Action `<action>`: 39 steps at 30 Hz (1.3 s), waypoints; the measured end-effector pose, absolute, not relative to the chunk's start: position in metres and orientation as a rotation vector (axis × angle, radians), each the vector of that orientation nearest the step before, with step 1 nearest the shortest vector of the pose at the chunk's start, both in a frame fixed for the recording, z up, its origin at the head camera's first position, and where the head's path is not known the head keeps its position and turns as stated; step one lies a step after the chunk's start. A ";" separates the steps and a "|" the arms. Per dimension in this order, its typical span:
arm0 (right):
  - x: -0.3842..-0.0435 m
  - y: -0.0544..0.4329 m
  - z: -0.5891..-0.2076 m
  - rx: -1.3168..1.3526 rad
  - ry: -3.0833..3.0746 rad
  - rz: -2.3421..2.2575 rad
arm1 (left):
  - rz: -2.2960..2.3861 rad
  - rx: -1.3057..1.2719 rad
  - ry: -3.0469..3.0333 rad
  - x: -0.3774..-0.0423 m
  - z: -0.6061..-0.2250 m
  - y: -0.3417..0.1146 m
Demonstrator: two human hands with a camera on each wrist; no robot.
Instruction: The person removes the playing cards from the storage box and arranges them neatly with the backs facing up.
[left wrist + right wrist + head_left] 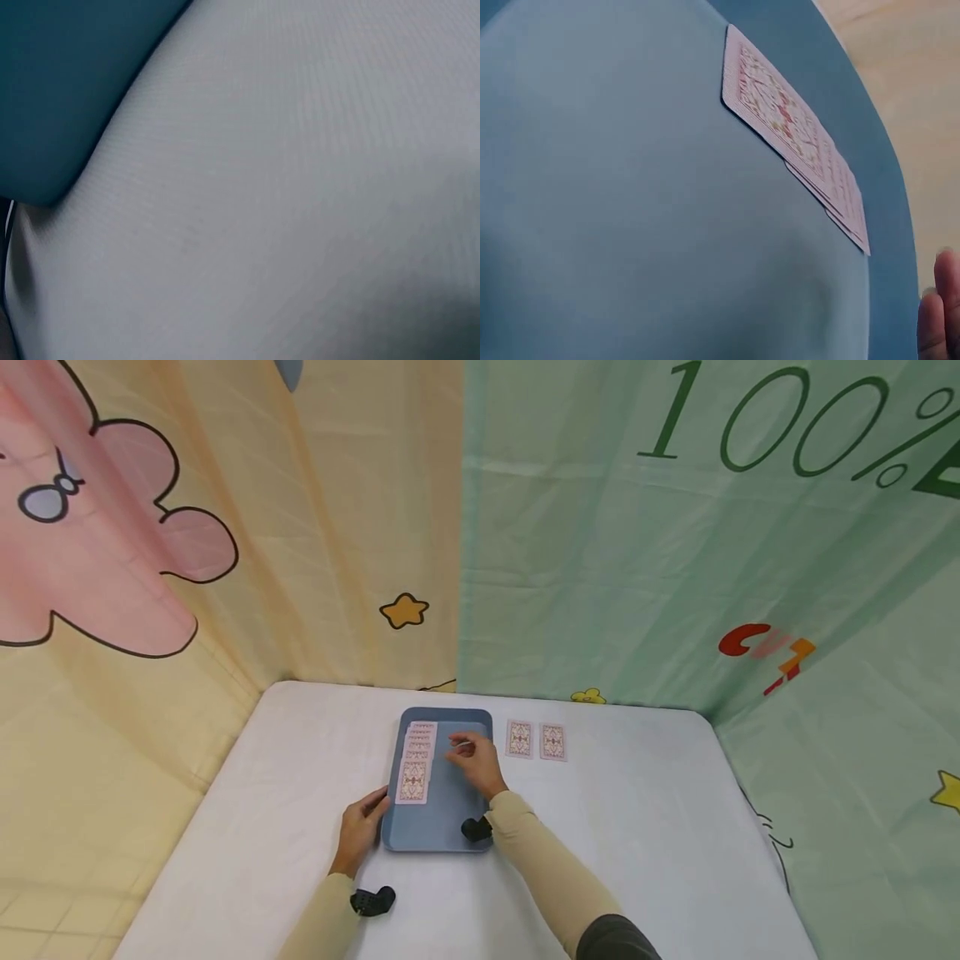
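Note:
A blue-grey tray (pixel 446 827) lies on the white table. Along its left side, playing cards (pixel 413 781) form an overlapping column, patterned backs up; the right wrist view has the same cards (pixel 780 112) beside the rim. At the tray's left edge, my left hand (pixel 362 828) holds the rim between thumb and fingers. The left wrist view catches only a corner of the tray (pixel 60 90), with the hand out of sight. My right hand (pixel 477 762) hovers over the tray's upper right part, fingers loosely bent, no card visible in them. Its fingertips (pixel 941 307) show at the lower right.
Two more cards, the left card (pixel 519 739) and the right card (pixel 553 742), lie backs up to the right of the tray. White table cloth (pixel 637 827) spreads around it. Printed curtains (pixel 585 568) hang behind the table and at its sides.

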State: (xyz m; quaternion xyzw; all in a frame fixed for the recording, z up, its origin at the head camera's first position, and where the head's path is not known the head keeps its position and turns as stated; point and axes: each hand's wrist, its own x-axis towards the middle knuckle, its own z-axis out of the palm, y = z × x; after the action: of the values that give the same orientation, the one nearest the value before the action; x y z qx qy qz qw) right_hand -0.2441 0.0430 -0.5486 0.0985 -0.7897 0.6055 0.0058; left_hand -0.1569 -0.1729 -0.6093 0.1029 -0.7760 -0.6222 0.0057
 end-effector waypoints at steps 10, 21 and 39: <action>-0.244 0.013 -0.564 0.261 -2.622 1.826 | -1.962 0.329 -2.429 -0.157 -0.609 -0.174; -0.246 -0.002 -0.575 0.204 -2.824 1.661 | -1.956 0.342 -2.430 -0.156 -0.611 -0.172; -0.246 -0.011 -0.591 0.333 -3.064 1.163 | -1.936 0.322 -2.423 -0.155 -0.608 -0.170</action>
State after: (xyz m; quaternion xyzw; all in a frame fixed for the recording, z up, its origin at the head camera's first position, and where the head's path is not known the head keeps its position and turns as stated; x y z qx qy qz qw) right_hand -0.2459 -0.0105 -0.5909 0.1009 -0.9275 0.3519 -0.0760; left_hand -0.1554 -0.1705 -0.6081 0.1031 -0.7770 -0.6208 0.0116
